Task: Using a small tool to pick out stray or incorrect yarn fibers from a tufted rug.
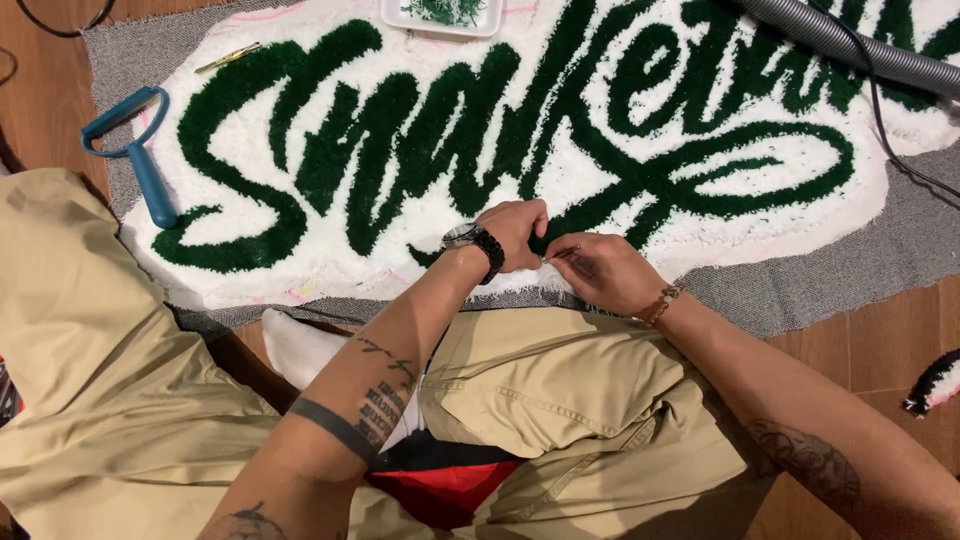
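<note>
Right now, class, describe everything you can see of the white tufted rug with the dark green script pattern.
The white tufted rug with dark green script pattern lies flat on the brown wooden floor, edged by grey woven backing cloth. Its pile looks thick and fluffy. A blue plastic handled tool, a white tray and a grey ribbed hose rest on it. Both hands, left and right, work at its near edge; the right pinches a thin tool.
</note>
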